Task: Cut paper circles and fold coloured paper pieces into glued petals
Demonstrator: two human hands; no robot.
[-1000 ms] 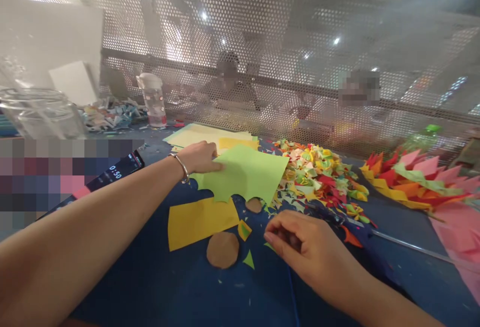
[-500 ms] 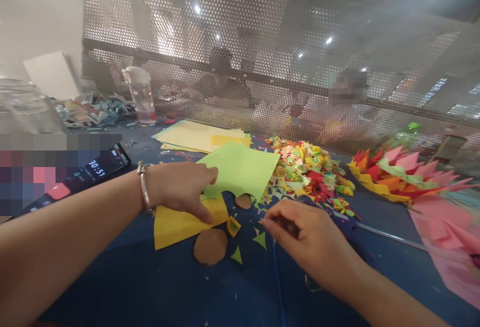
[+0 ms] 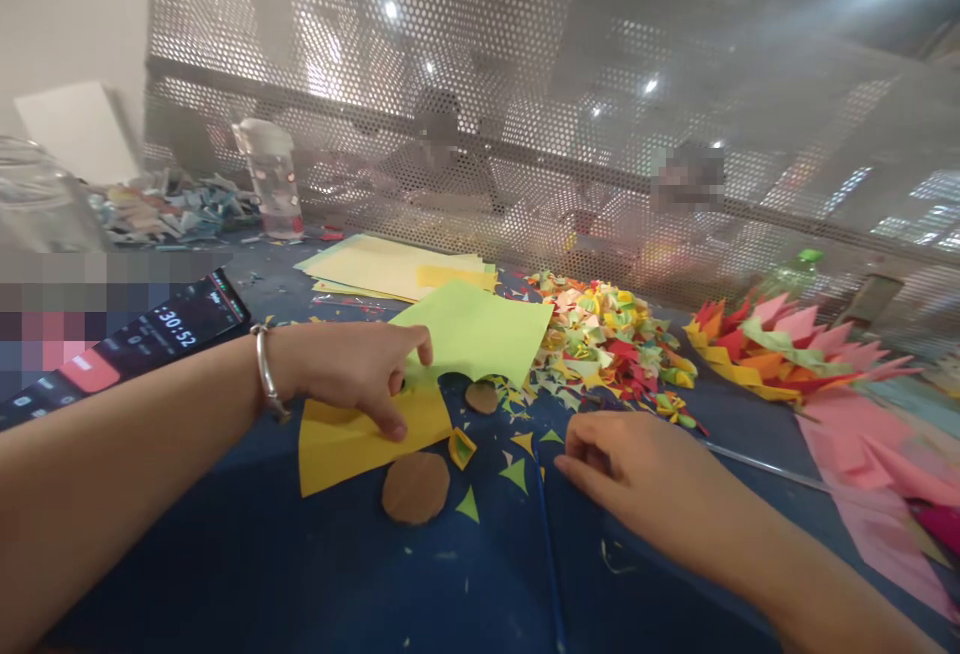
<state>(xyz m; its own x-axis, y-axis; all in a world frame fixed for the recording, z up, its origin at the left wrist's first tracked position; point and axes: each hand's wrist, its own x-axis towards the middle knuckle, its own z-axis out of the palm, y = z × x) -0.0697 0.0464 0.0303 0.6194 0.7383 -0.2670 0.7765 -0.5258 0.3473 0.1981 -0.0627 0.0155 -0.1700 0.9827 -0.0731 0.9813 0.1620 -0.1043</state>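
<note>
Near two brown discs [image 3: 416,487], left fingers [image 3: 391,421] spread over one yellow sheet [image 3: 330,454] — right fingers [image 3: 584,479] curl slightly apart.

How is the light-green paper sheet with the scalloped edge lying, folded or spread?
Spread: the green sheet lies broad and open, no fold line showing on its face.

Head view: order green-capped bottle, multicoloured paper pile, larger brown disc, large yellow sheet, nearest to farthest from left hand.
1. Large yellow sheet, beneath the left hand
2. Larger brown disc, toward camera
3. Multicoloured paper pile, right
4. Green-capped bottle, far right
</note>
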